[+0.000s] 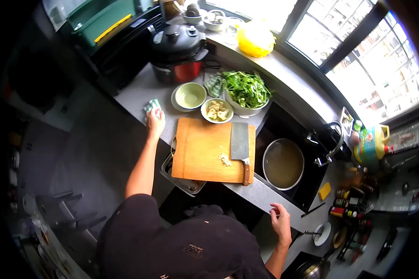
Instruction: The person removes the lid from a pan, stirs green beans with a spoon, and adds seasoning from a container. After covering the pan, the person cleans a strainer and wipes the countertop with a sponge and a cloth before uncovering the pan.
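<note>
My left hand (155, 122) is closed on a green-and-white cloth (152, 105) at the counter's left edge. Beside the sink's front edge, my right hand (280, 222) hangs with its fingers loosely curled and apart, holding nothing that I can see. Between them lies a wooden cutting board (195, 149). On its right side rests a cleaver (239, 144) with a brown handle, and a little chopped garlic (225, 159) lies next to the blade. Behind the board stand a bowl of pale, peeled pieces (217, 110), an empty-looking green bowl (190, 96) and a bowl of leafy greens (246, 88).
A pressure cooker (178, 56) stands at the back left. In the dark sink (270, 125) sits a pot of cloudy water (283, 164), near the faucet (333, 139). A yellow bag (256, 39) is on the window ledge, and several bottles (347, 204) stand at the right.
</note>
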`<state>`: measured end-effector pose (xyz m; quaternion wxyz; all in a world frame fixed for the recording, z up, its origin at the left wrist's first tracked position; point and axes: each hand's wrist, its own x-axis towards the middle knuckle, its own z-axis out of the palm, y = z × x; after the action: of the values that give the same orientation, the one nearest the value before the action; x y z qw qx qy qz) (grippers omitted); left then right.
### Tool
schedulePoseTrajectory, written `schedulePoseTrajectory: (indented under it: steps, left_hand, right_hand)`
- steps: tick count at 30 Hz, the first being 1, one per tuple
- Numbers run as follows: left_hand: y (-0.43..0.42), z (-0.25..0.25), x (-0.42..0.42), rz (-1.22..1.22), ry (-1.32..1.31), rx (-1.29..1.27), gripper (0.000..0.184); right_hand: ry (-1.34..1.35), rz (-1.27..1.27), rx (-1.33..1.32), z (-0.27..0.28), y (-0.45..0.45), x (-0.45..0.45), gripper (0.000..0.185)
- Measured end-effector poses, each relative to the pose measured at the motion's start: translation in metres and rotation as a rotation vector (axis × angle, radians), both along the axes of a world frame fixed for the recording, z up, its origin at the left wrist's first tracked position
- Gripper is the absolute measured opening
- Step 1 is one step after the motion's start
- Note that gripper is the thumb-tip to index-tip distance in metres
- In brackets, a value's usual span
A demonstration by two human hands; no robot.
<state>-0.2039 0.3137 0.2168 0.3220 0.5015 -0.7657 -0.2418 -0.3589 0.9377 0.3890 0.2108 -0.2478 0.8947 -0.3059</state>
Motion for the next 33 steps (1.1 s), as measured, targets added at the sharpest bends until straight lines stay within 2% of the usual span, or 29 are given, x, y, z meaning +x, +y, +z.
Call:
schedulePoseTrajectory:
  steps: [1,3,5,7,9,11,13,15,19,21,23,25,26,27,28,31,32,33]
  left_hand:
    - [0.03,0.02,-0.014,-0.064,0.173,0.028,0.021]
    - [0.093,0.053,-0.037,-0.328,0.329,0.045,0.014]
    - [0.174,0.087,-0.054,-0.561,0.347,0.335,0.012]
    - [0.246,0.089,-0.063,-0.839,0.259,0.523,0.015]
    - [0.301,0.091,-0.064,-1.22,0.08,0.678,0.016]
    - [0.335,0.093,-0.07,-1.599,-0.075,0.657,0.018]
    - [0.362,0.114,-0.074,-1.732,-0.155,0.548,0.019]
    - [0.383,0.124,-0.078,-1.742,-0.254,0.533,0.019]
    - [0.41,0.125,-0.09,-1.714,-0.572,0.233,0.028]
    - [0.425,0.126,-0.094,-1.703,-0.576,0.126,0.033]
    - [0.437,0.107,-0.1,-1.766,-0.462,-0.073,0.035]
    - [0.461,0.116,-0.108,-1.744,-0.448,0.072,0.038]
    - [0.475,0.121,-0.108,-1.662,-0.525,0.29,0.037]
    - [0.479,0.103,-0.111,-1.723,-0.46,0.196,0.027]
    - [0.486,0.095,-0.115,-1.776,-0.392,0.097,0.023]
    - [0.522,0.093,-0.12,-1.754,-0.256,0.082,0.025]
    - [0.533,0.097,-0.122,-1.744,-0.177,0.052,0.028]
    - [0.542,0.102,-0.124,-1.773,-0.266,0.056,0.028]
  right_hand:
    - [0.011,-0.028,0.017,-0.004,0.008,0.005,0.021]
    - [0.006,-0.079,0.002,-0.013,0.021,0.02,0.022]
    - [0.009,-0.16,-0.014,-0.018,0.036,0.035,0.022]
    - [-0.115,-0.227,0.037,-0.016,0.043,0.047,0.022]
    - [-0.216,-0.234,0.063,-0.015,0.054,0.057,0.025]
    - [-0.235,-0.19,0.103,-0.018,0.067,0.065,0.028]
    - [-0.229,-0.22,0.111,-0.025,0.08,0.075,0.029]
    - [-0.228,-0.27,0.105,-0.024,0.088,0.084,0.028]
    - [-0.187,-0.339,0.066,-0.045,0.12,0.101,0.028]
    - [-0.186,-0.383,0.048,-0.051,0.137,0.111,0.028]
    - [-0.204,-0.416,0.023,-0.062,0.16,0.121,0.027]
    - [-0.243,-0.502,0.023,-0.06,0.18,0.134,0.026]
    - [-0.327,-0.568,-0.039,-0.065,0.192,0.142,0.025]
    - [-0.409,-0.631,-0.101,-0.074,0.206,0.149,0.024]
    - [-0.488,-0.691,-0.165,-0.086,0.222,0.157,0.024]
    - [-0.738,-0.929,-0.429,-0.142,0.266,0.204,0.029]
    - [-0.715,-0.943,-0.4,-0.194,0.29,0.236,0.03]
    - [-0.69,-0.957,-0.369,-0.244,0.315,0.274,0.031]
